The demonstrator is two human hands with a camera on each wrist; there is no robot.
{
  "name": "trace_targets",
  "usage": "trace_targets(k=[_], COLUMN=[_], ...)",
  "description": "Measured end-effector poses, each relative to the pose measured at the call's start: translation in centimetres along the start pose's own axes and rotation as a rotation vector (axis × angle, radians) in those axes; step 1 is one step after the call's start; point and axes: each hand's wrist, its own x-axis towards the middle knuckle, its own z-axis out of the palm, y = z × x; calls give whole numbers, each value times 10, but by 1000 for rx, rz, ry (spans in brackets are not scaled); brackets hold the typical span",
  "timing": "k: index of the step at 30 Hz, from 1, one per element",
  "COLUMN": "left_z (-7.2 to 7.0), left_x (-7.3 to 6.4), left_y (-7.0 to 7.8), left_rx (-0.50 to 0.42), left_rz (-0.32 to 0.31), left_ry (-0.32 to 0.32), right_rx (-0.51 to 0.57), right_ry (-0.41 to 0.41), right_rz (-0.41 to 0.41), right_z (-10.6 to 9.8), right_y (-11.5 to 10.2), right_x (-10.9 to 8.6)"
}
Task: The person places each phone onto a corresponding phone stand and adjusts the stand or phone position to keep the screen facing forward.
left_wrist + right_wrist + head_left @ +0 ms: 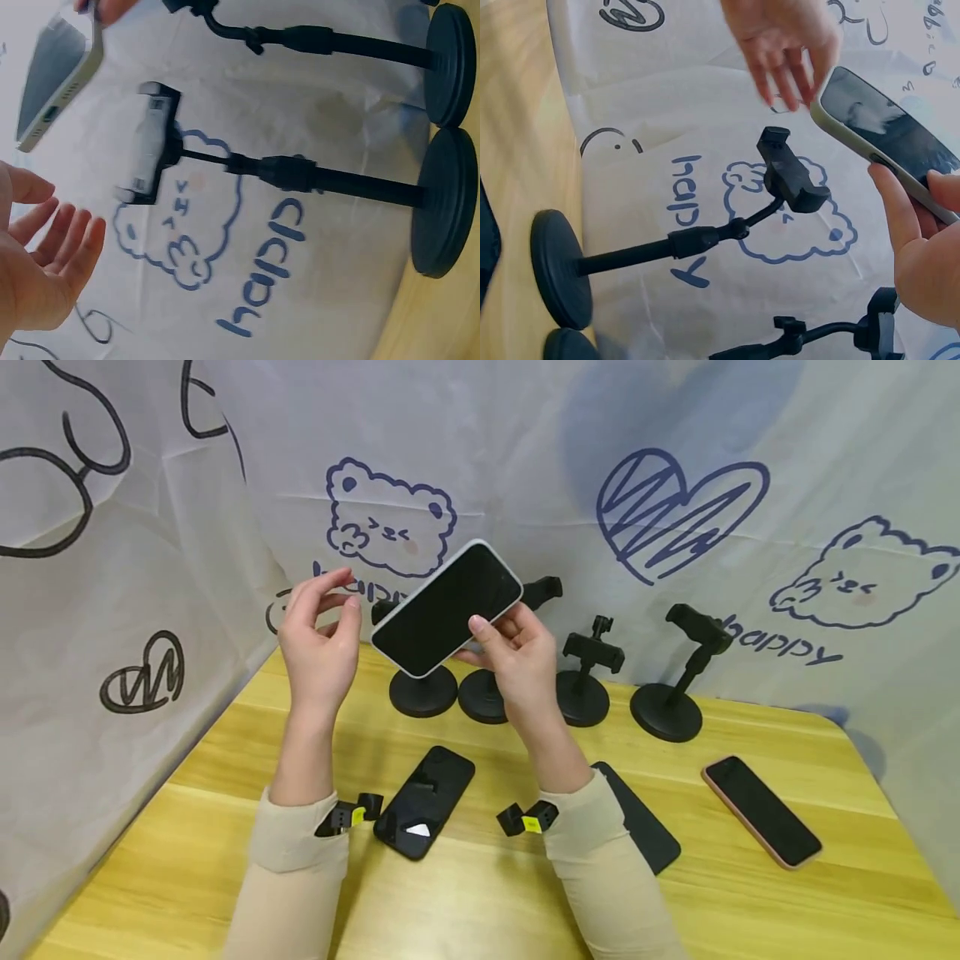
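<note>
1. Pale cloth with drawings hangs behind the wooden surface.
2. Four black stands line its far side; the raised white-edged phone and right hand partly block two.
3. Nearer lie a black phone, a pink-edged phone and a dark slab partly behind the right sleeve.
4. Hands are apart: the right hand grips the white-edged phone; the left hand, fingers loosely bent, holds nothing beside it.

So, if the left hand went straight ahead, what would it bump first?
Going by its fingers, probably the clamp on the leftmost black stand; the held phone is close too, and depth is unclear.
</note>
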Motion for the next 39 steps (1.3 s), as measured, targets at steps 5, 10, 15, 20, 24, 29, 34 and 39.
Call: trace_targets(k=[5,10,15,20,24,29,34,39], left_z=[8,11,12,10,7,5,3,4], left_x=[7,8,7,7,9,10,10,11], left_y=[-14,-20,-22,-20,-20,-19,-20,-20], left_rx=[18,38,71,85,85,92,89,79], left_rz=[-46,-95,-126,-159,-190,-218,-239,-250], left_ry=[-46,-95,-126,-169,-208,-238,-240,-245], right_rx=[-10,-54,-66,-74,-79,-107,-125,-175], right_ry=[23,16,3,-9,-7,7,17,14], right_rz=[-49,-51,-8,32,68,103,120,127], right_z=[0,3,9,14,16,19,20,22], right_y=[-4,-8,-12,-12,-11,-12,-14,-15], right_x=[20,40,50,60,66,69,69,68])
